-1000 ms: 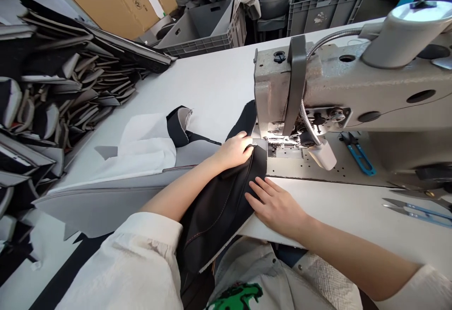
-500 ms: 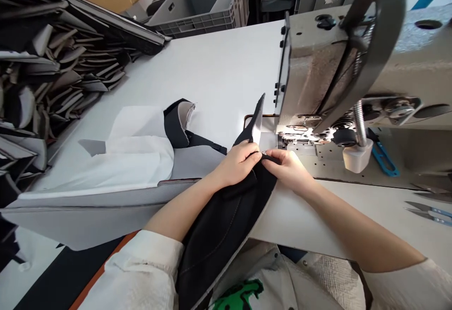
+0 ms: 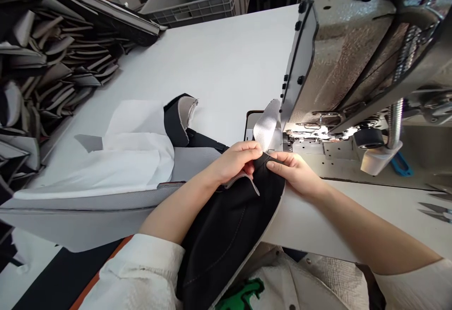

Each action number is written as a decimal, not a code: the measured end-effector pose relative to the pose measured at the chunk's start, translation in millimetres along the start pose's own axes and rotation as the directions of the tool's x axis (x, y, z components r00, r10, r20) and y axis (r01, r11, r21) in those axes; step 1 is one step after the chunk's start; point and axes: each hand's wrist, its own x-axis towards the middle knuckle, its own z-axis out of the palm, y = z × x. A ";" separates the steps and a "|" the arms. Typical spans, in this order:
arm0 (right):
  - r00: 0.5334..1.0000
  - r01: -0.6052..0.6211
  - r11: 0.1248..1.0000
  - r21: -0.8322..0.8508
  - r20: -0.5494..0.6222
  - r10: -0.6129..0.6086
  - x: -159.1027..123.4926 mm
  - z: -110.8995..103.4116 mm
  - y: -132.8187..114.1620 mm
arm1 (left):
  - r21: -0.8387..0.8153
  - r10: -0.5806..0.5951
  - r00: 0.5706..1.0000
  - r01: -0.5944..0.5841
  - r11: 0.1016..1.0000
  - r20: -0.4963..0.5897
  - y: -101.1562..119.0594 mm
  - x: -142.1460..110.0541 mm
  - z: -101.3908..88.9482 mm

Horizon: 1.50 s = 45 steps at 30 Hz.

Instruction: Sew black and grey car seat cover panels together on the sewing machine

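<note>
A black padded fabric panel point(image 3: 226, 234) with a curved line of stitching hangs over the table's front edge toward my lap. My left hand point(image 3: 240, 159) pinches its upper part, where a small flap shows a pale underside. Close beside it, my right hand point(image 3: 294, 171) grips the panel's edge between thumb and fingers. Past my fingertips the far end is turned over, showing a light grey backing point(image 3: 266, 126). The sewing machine point(image 3: 339, 56) stands just right of that end, its lamp lit over the needle area. The panel lies outside the needle area.
Grey and white fabric pieces point(image 3: 141, 169) lie on the table to the left. Stacked dark panels point(image 3: 56, 56) fill the far left. A grey plastic crate point(image 3: 197, 9) stands behind the table. Thread snips point(image 3: 436, 211) and a blue-handled tool point(image 3: 401, 164) lie at the right.
The panel has come away from the needle area toward me, and its far end has turned over. My right hand has gone from lying flat to pinching the edge beside my left.
</note>
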 end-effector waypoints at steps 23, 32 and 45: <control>0.909 0.232 0.901 -0.367 -0.248 -0.335 9.0 35.4 12.4 | 0.497 0.471 0.860 -0.326 0.804 -0.197 -27.9 -38.3 4.8; 0.861 0.274 0.927 -0.256 -0.365 -0.355 -8.0 53.3 11.9 | 0.771 0.809 0.562 -0.434 0.467 -0.173 -63.6 -41.3 3.4; 0.980 -0.133 0.989 -0.063 -0.156 0.122 -18.7 33.1 11.6 | 0.980 0.767 0.635 -0.194 0.049 0.088 -68.4 -62.4 13.5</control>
